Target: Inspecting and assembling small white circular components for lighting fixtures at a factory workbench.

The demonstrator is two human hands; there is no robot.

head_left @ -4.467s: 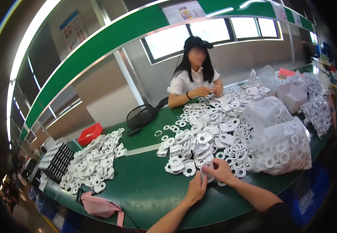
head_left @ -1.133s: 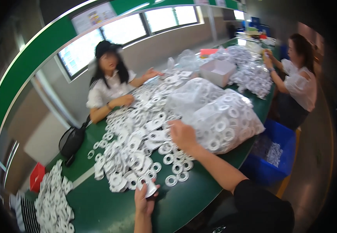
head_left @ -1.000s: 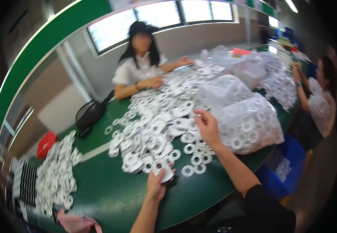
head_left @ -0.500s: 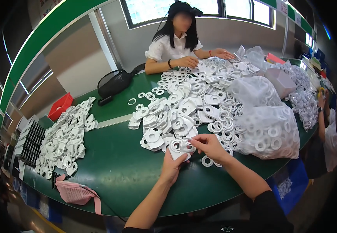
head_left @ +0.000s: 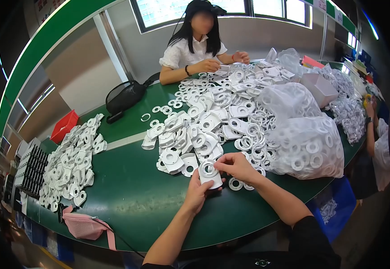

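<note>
My left hand (head_left: pixel 196 195) is closed around a flat white plastic housing (head_left: pixel 209 180), rounded at one end, with its thumb across the lower part. A white ring (head_left: pixel 203 169) lies over the round opening of that housing. The fingertips of my right hand (head_left: pixel 239 167) pinch the ring's right edge; whether it is seated flat cannot be told. Just beyond my hands spreads a big pile of similar white housings (head_left: pixel 207 122). Loose white rings (head_left: pixel 236 184) lie beside my right wrist, and more fill a clear plastic bag (head_left: pixel 309 150) on the right.
A second heap of white housings (head_left: pixel 71 168) lies at left, near stacked black trays (head_left: pixel 32 170) and a red bin (head_left: pixel 65 126). A pink pouch (head_left: pixel 85 225) rests on the near edge, a black bag (head_left: pixel 125 97) farther back. Across the green table (head_left: pixel 145 210), a co-worker (head_left: pixel 192 56) handles parts.
The ring in my right hand has shifted left, from beside the housing's opening to over it. The co-worker's hands have drawn closer together. The whole view has shifted slightly.
</note>
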